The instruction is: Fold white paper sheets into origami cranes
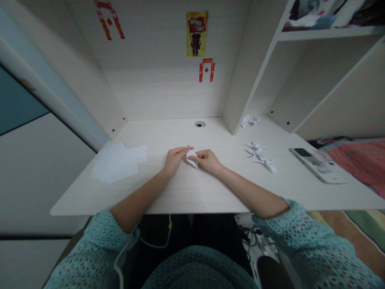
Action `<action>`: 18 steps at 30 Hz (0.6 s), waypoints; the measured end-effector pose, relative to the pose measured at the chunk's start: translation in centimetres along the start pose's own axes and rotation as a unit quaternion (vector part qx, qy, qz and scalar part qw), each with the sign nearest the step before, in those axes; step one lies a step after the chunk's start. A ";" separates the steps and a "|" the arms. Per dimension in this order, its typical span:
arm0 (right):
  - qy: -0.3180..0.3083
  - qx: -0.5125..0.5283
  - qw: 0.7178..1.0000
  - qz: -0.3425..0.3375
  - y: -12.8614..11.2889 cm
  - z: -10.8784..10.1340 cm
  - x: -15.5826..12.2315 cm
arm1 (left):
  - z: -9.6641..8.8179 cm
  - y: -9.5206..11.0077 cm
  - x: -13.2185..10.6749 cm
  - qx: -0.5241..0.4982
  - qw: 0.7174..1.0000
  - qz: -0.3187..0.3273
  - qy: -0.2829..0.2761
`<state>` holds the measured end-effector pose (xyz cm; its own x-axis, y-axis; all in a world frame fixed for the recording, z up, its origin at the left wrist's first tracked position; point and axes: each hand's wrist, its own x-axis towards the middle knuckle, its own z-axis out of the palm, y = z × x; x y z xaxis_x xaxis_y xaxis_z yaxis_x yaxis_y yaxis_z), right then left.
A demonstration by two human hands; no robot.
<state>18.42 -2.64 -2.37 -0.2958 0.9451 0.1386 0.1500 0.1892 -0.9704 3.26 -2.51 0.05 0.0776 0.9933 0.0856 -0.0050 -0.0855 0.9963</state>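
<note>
A small folded piece of white paper (191,157) is held between both hands above the middle of the desk. My left hand (175,159) pinches its upper left edge with thumb and fingertips. From the other side my right hand (209,160) grips it, the thumb lying across its face. The paper has a pointed lower end and looks folded in layers. To the left lie loose sheets of white paper (116,162), spread and overlapping. On the right sit several folded paper cranes (258,152) in a row.
More folded white paper pieces (251,121) rest at the back, beside the upright divider (240,104). A white phone (317,165) lies at the right, near a red cloth (357,158). A cable hole (200,124) is at the desk's back. A white cable (156,245) hangs below the front edge.
</note>
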 end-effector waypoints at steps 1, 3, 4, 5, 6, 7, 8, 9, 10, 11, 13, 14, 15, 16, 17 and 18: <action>-0.002 0.004 1.000 0.002 0.0 0.0 0.0 | 0.0 0.0 0.0 0.003 1.000 -0.002 0.003; -0.005 0.011 1.000 0.005 0.0 0.1 0.0 | 0.0 -0.2 0.0 0.003 1.000 0.002 0.007; -0.005 0.011 1.000 0.006 0.0 0.1 0.0 | 0.0 -0.3 0.1 0.002 1.000 0.007 0.009; -0.006 0.008 1.000 0.006 0.0 0.1 0.0 | 0.1 -0.3 0.1 0.000 1.000 0.011 0.012; -0.006 0.004 1.000 0.006 -0.1 0.1 -0.1 | 0.1 -0.4 0.1 -0.002 1.000 0.015 0.018; -0.005 -0.001 1.000 0.006 -0.1 0.0 -0.1 | 0.1 -0.5 0.1 -0.005 1.000 0.018 0.025; -0.002 -0.008 1.000 0.004 -0.2 0.0 -0.1 | 0.1 -0.6 0.1 -0.007 0.999 0.021 0.033; 0.001 -0.014 1.000 0.003 -0.2 0.0 -0.1 | 0.1 -0.6 0.1 -0.008 0.999 0.024 0.039; 0.004 -0.017 1.000 0.002 -0.3 0.0 -0.1 | 0.1 -0.6 0.2 -0.008 0.999 0.026 0.045; 0.005 -0.017 1.000 0.001 -0.3 0.0 -0.1 | 0.1 -0.6 0.2 -0.005 0.998 0.027 0.048; 0.001 -0.011 1.000 0.003 -0.4 0.0 -0.1 | 0.0 -0.6 0.2 0.008 0.999 0.023 0.046; -0.002 -0.008 1.000 0.006 -0.3 0.0 -0.1 | -0.1 -0.6 0.2 0.012 0.999 0.019 0.045; -0.005 -0.005 1.000 0.011 -0.3 0.0 -0.1 | -0.1 -0.7 0.3 0.011 0.999 0.014 0.043; -0.006 -0.004 1.000 0.015 -0.2 0.0 -0.1 | -0.2 -0.8 0.3 0.008 0.999 0.009 0.041; -0.006 -0.006 1.000 0.018 -0.2 0.1 -0.1 | -0.2 -0.9 0.3 0.002 0.999 0.005 0.039; -0.005 -0.010 1.000 0.019 -0.1 0.1 -0.1 | -0.3 -1.0 0.4 -0.004 0.999 0.003 0.036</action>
<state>18.35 -2.75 -2.26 -0.2998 0.9489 0.0987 0.1800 0.1579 -0.9709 3.03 -2.04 -0.89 0.0057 0.9959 0.0905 -0.0126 -0.0904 0.9958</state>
